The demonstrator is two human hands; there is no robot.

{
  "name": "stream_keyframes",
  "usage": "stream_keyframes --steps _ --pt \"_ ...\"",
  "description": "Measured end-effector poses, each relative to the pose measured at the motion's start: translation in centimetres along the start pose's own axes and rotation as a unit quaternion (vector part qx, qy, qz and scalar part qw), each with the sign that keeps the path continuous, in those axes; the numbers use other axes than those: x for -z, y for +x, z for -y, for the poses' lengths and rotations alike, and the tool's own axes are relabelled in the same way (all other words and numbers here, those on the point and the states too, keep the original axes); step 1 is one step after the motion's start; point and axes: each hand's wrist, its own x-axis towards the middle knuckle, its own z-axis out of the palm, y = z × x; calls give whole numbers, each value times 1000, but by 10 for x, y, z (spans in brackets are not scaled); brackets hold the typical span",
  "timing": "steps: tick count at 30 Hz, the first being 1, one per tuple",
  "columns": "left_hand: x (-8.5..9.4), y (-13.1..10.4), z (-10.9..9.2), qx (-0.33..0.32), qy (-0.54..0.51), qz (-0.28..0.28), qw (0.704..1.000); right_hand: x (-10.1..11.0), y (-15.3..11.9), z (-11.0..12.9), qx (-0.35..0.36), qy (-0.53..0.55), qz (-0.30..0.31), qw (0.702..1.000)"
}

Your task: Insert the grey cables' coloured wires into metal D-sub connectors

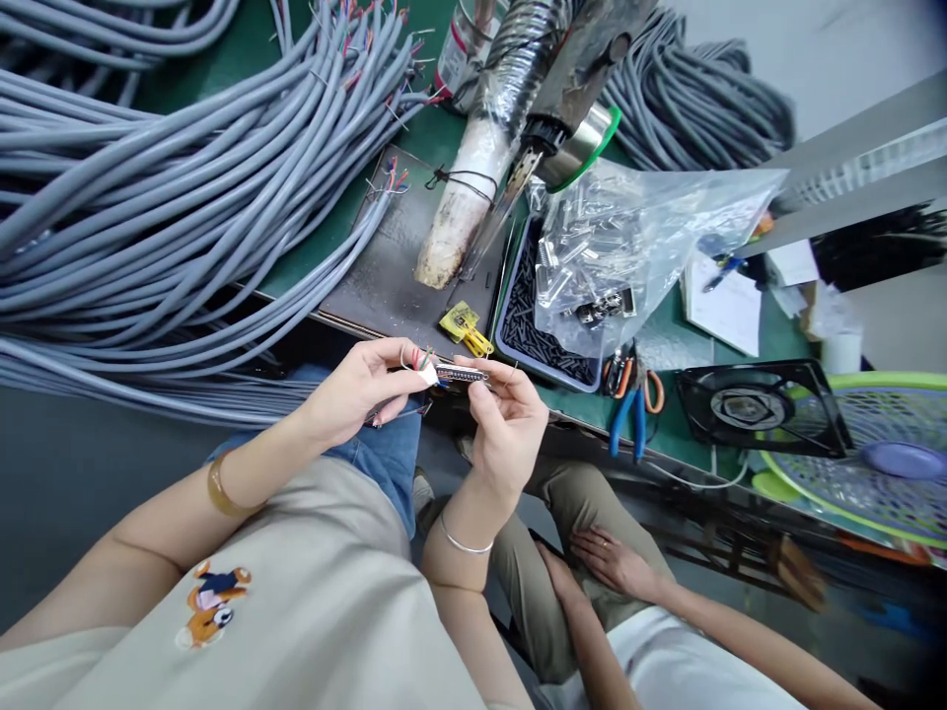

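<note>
My left hand is closed, its thumb and fingers pinching the stripped end of a cable, with thin red, green and white wires fanning out above the fingertips. A small white piece shows at the thumb tip. My right hand is closed on a slim metal multi-pin connector, held level between thumb and fingers. The wires meet the connector's left end; whether they are joined to it I cannot tell. Just beyond, a yellow clip-like piece lies at the bench edge.
Grey cables fill the left. A wrapped duct and solder spool stand over a dark plate. Rightward are a bin of black tubes, a bag of metal parts, blue pliers, a fan and a co-worker's hand.
</note>
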Motion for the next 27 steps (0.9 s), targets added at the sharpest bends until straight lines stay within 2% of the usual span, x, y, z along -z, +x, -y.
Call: stream_keyframes --steps 7,12,14,17,19,24,27 --pt "2 2 9 -60 51 -44 996 -1 -5 3 8 -60 7 998" --pt "4 2 9 -60 54 -58 995 -5 -6 2 38 -103 -14 994" --pt "4 2 9 -55 49 -68 995 -8 -6 1 86 -142 -74 983" --pt "4 4 10 -48 43 -79 995 -13 -4 3 185 -156 -225 944" --pt "5 4 10 -49 39 -81 995 -14 -3 6 221 -133 -275 926" --pt "7 5 11 -60 35 -81 994 -14 -6 11 195 -142 -225 944" --pt "8 5 11 -71 44 -84 993 -16 -8 6 200 -151 -148 957"
